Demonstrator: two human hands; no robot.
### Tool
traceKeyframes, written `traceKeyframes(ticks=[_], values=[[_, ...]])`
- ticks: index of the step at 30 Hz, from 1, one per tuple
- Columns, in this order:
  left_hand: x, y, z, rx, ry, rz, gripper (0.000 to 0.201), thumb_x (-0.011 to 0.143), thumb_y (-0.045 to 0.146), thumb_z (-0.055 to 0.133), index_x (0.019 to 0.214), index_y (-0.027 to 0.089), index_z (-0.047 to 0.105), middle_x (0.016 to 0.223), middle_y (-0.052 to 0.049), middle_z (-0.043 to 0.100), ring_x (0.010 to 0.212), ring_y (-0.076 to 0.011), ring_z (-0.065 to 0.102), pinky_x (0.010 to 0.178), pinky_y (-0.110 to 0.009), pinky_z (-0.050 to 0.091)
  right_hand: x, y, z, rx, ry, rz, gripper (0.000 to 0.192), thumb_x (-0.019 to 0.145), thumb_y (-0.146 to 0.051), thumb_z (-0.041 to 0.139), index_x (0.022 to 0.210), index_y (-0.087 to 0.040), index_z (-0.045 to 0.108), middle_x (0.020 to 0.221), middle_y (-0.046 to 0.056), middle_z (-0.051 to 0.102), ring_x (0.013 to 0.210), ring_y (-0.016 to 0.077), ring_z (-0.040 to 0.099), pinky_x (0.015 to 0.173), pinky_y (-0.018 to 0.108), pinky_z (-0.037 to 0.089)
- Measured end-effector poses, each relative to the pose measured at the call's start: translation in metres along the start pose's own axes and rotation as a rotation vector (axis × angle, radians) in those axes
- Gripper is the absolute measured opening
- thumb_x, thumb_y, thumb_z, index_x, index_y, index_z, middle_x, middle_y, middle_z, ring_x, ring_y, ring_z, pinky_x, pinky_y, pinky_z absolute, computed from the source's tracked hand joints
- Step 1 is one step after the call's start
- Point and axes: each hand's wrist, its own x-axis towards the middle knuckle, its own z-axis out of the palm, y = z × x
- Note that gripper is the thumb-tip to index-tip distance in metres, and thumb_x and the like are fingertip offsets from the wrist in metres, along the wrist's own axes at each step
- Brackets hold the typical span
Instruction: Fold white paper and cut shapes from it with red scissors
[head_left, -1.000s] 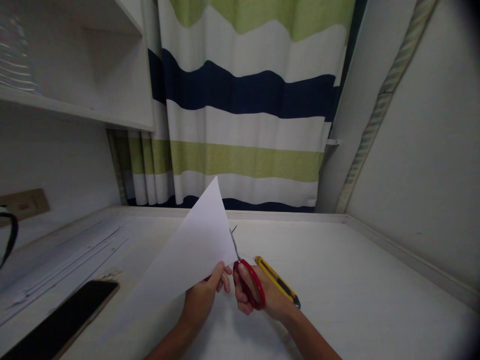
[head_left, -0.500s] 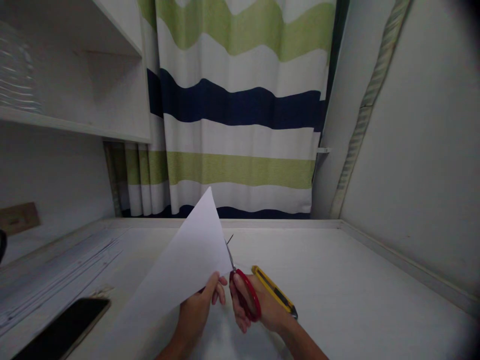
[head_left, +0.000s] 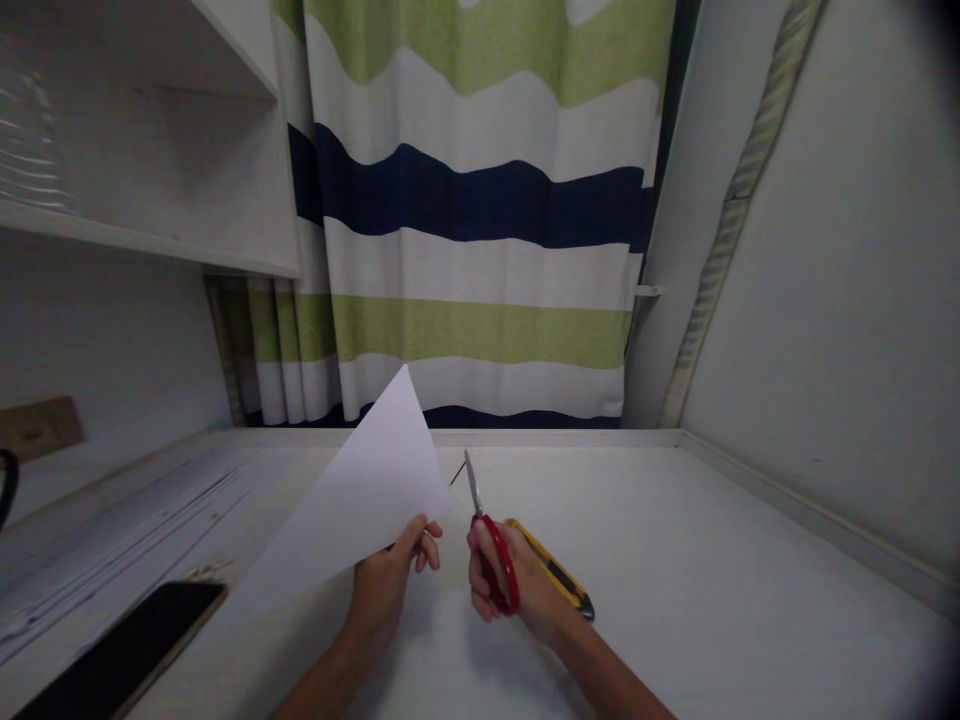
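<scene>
My left hand [head_left: 390,578] pinches the lower right edge of a white sheet of paper [head_left: 360,500], which is held up off the desk with one corner pointing up. My right hand [head_left: 510,590] grips red-handled scissors [head_left: 491,550]; their blades stand apart, pointing up and away just right of the paper's edge. A small gap shows between the blades and the sheet. A yellow and black utility knife [head_left: 551,578] lies on the desk right behind my right hand.
The white desk [head_left: 712,600] runs to a wall on the right and a striped curtain [head_left: 480,220] at the back. A dark phone [head_left: 120,650] lies at the near left. A white shelf [head_left: 150,240] hangs over the left side.
The scissors were against the paper's edge before; now my right hand has drawn them slightly right and clear of the sheet. The paper has shifted a little to the left.
</scene>
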Motion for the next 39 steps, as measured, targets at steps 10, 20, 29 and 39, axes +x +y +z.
traceKeyframes(ticks=[10,20,29,39], values=[[-0.007,-0.015,0.006,0.120,-0.292,-0.006,0.027,0.071,0.030,0.046,0.052,0.014,0.056,0.039,0.002,0.049,0.044,-0.0102,0.043,0.050,-0.022,0.036,0.011,-0.006,-0.025,-0.087,0.569,-0.348,0.028,0.067,-0.041,0.054,0.069,-0.017,0.039,0.059,-0.004,0.051,0.029,0.0018,0.037,0.025,0.013,0.025],[-0.012,-0.015,0.007,0.212,-0.420,-0.008,0.028,0.073,0.030,0.042,0.051,0.016,0.054,0.035,0.003,0.044,0.043,-0.0104,0.043,0.053,-0.022,0.036,0.009,-0.015,-0.022,-0.031,0.428,-0.242,0.024,0.065,-0.033,0.057,0.076,-0.014,0.048,0.037,-0.009,0.039,0.024,0.0027,0.034,0.024,0.012,0.021],[-0.009,-0.026,0.015,0.194,-0.671,-0.160,0.037,0.076,0.037,0.033,0.059,0.013,0.056,0.038,0.003,0.048,0.033,-0.0066,0.040,0.041,-0.020,0.031,0.012,-0.009,-0.030,-0.063,0.494,-0.267,0.021,0.062,-0.030,0.058,0.070,-0.014,0.046,0.041,-0.009,0.040,0.026,0.0027,0.034,0.025,0.013,0.023],[-0.049,0.005,0.016,0.576,-0.911,0.267,0.024,0.074,0.028,0.044,0.087,0.020,0.063,0.076,-0.005,0.063,0.074,-0.0157,0.056,0.074,-0.029,0.040,0.015,-0.007,-0.040,-0.360,0.634,-0.400,0.018,0.066,-0.030,0.054,0.072,-0.014,0.052,0.058,0.000,0.051,0.049,0.0096,0.046,0.043,0.020,0.036]])
